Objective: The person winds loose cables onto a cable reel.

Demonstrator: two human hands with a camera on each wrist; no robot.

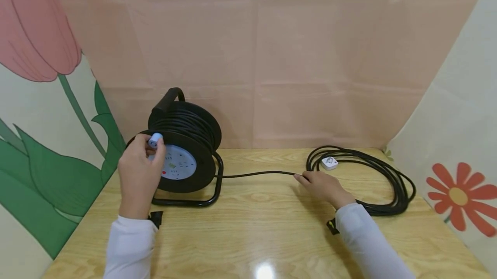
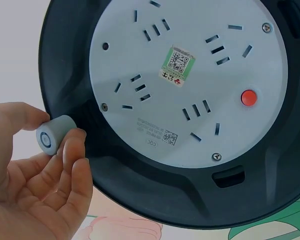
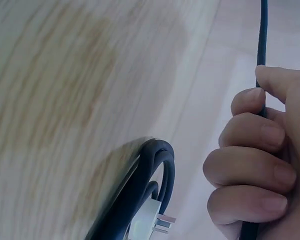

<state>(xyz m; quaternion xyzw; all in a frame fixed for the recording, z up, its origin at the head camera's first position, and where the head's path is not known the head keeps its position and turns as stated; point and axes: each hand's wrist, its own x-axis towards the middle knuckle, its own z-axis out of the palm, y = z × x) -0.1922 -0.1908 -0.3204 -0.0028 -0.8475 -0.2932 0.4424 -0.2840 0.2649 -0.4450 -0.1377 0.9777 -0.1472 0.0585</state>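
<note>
A black cable reel (image 1: 186, 141) stands at the left of the table, cable wound on its drum. Its pale socket disc (image 2: 190, 135) carries several socket slots and a red button (image 2: 248, 98). My left hand (image 1: 140, 164) pinches the small grey crank knob (image 2: 56, 134) at the rim of the reel's black flange, between thumb and fingers. From the reel a stretch of black cable (image 1: 258, 172) runs right to my right hand (image 1: 322, 186), whose fingers curl round it. Beyond that hand lies a loose coil of cable (image 1: 392, 184), with a white plug (image 1: 329, 163) inside it.
The wooden table (image 1: 240, 236) ends at a pink backdrop (image 1: 272, 76). The reel's tubular stand (image 1: 186, 203) rests on the tabletop, and its carrying handle (image 1: 167, 100) rises above the drum. Flower-printed cloth borders both sides.
</note>
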